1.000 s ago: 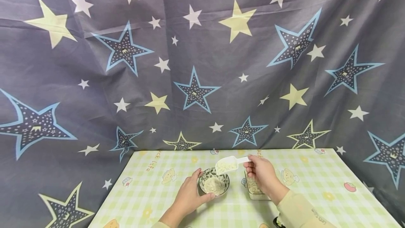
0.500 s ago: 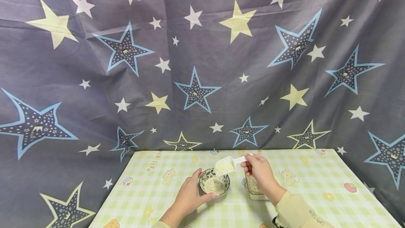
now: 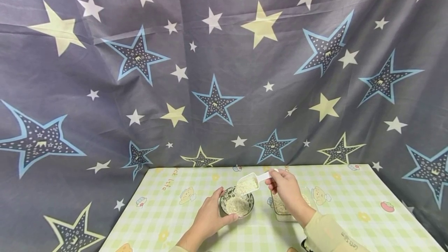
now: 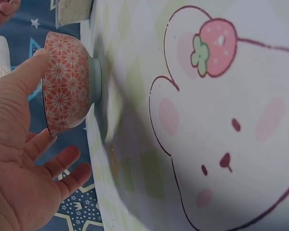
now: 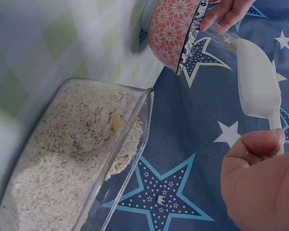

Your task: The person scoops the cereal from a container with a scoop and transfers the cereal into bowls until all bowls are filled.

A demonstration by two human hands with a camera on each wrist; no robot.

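Note:
A bowl [image 3: 247, 210], patterned red outside and with dark leaves inside, stands on the table with pale oats in it. My left hand [image 3: 209, 215] grips it by the rim, thumb on the near side and fingers on the far left; the left wrist view shows the thumb on the bowl wall [image 4: 67, 82]. My right hand [image 3: 288, 191] pinches the handle of a white scoop [image 5: 257, 82]. Tilted down to the left, the scoop hangs over the bowl's far right rim. Oats [image 3: 247, 186] lie in it, and some slide off its lip into the bowl.
A clear rectangular container [image 5: 149, 101] of oats stands right of the bowl, partly hidden under my right forearm in the head view. The table wears a green checked cloth [image 3: 182, 221]. Behind it hangs a grey star-patterned curtain [image 3: 224, 61].
My right hand has moved slightly left and tipped the scoop further down, and oats now spill from its lip. The left hand and bowl have stayed in place.

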